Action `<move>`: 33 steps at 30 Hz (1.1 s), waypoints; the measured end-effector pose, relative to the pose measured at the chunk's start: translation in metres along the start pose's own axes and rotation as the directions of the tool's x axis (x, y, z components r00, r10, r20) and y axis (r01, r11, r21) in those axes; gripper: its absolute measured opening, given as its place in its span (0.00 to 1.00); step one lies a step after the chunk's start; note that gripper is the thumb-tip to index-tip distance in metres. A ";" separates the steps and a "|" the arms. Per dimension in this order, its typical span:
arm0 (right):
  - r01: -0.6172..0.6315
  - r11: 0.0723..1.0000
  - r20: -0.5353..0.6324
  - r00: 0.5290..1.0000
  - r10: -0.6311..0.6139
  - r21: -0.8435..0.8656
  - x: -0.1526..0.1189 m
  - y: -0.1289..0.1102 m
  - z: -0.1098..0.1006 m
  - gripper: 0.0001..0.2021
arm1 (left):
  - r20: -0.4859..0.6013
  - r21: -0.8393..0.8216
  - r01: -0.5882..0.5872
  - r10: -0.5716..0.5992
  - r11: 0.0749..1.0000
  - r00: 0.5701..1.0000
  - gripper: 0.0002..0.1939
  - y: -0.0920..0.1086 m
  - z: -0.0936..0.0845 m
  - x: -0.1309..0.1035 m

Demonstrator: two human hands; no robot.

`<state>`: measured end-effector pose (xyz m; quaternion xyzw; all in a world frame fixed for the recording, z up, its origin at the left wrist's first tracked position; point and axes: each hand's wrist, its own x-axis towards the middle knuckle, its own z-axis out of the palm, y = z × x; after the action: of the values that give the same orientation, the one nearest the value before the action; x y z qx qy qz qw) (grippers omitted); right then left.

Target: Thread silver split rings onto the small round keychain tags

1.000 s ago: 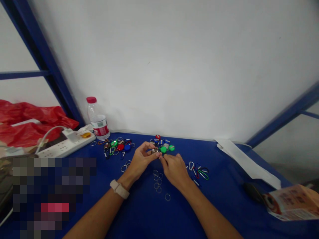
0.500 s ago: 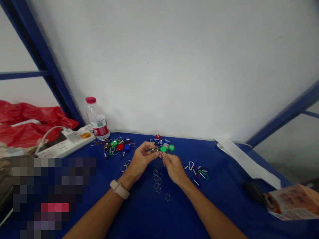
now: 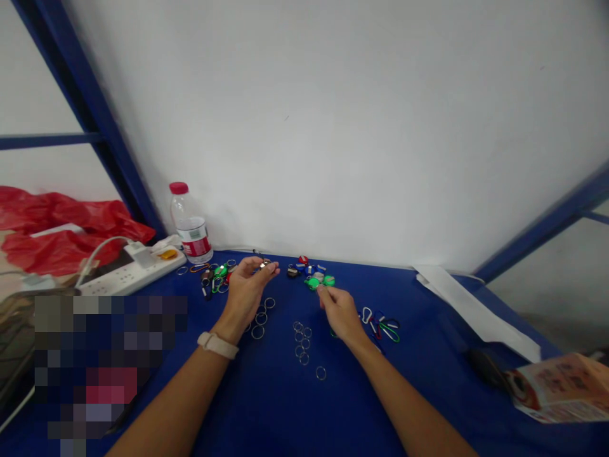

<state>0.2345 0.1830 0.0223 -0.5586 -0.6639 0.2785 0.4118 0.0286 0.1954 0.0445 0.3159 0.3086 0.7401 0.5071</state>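
Note:
My left hand point(image 3: 245, 289) is closed, pinching a small dark and silver piece, seemingly a retractable key reel point(image 3: 266, 264), partly hidden by the fingers. My right hand point(image 3: 340, 311) has its fingers curled together, fingertips at the edge of a green key reel point(image 3: 313, 284). Whether it touches that reel or holds something is unclear. More reels lie around there, including another green reel point(image 3: 329, 280), a red one point(image 3: 303, 259) and a black one point(image 3: 292, 271). Several split rings point(image 3: 258, 332) lie below my left hand; another group of smaller rings point(image 3: 299, 336) lies between my forearms.
Carabiners point(image 3: 389, 331) lie right of my right hand. Reels with clips and rings point(image 3: 221, 271) are piled behind my left hand. Further left stand a water bottle point(image 3: 195, 238) and a power strip point(image 3: 114, 277). Folded white paper point(image 3: 471, 311) and a printed carton point(image 3: 561, 387) are at the right.
My hands have come apart. The left moved left with the small dark piece, uncovering split rings below it; the right moved slightly right, beside the green reels.

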 end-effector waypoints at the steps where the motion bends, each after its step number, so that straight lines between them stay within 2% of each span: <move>1: 0.001 1.000 -0.003 1.000 -0.001 0.000 0.000 0.000 0.000 0.27 | 0.009 0.005 0.013 -0.013 1.000 1.000 0.23 0.000 0.000 0.000; 6: -0.009 1.000 -0.085 0.996 0.009 0.000 0.003 0.000 -0.006 0.28 | 0.086 0.071 0.081 -0.087 0.994 0.993 0.25 -0.002 0.004 -0.006; 11: 0.006 1.000 -0.143 0.990 -0.005 0.004 0.007 0.002 -0.011 0.28 | 0.163 0.147 0.046 -0.070 0.988 0.984 0.24 -0.007 0.005 -0.009; 21: 0.118 0.992 0.005 0.993 -0.118 -0.053 0.000 0.006 0.001 0.26 | 0.214 0.255 -0.015 -0.041 0.967 0.976 0.25 -0.017 -0.001 -0.011; 28: 0.157 0.986 0.016 0.988 -0.156 -0.059 0.000 0.007 0.001 0.24 | 0.163 0.233 -0.030 -0.008 0.972 0.987 0.24 -0.013 -0.001 -0.007; 33: 0.153 0.983 -0.006 0.988 -0.155 -0.106 0.003 0.011 0.000 0.24 | -0.009 0.153 -0.148 0.151 0.977 0.989 0.25 0.002 -0.010 0.008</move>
<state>0.2402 0.1881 0.0141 -0.5285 -0.7157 0.2067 0.4070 0.0176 0.2009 0.0408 0.3683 0.3445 0.7537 0.4215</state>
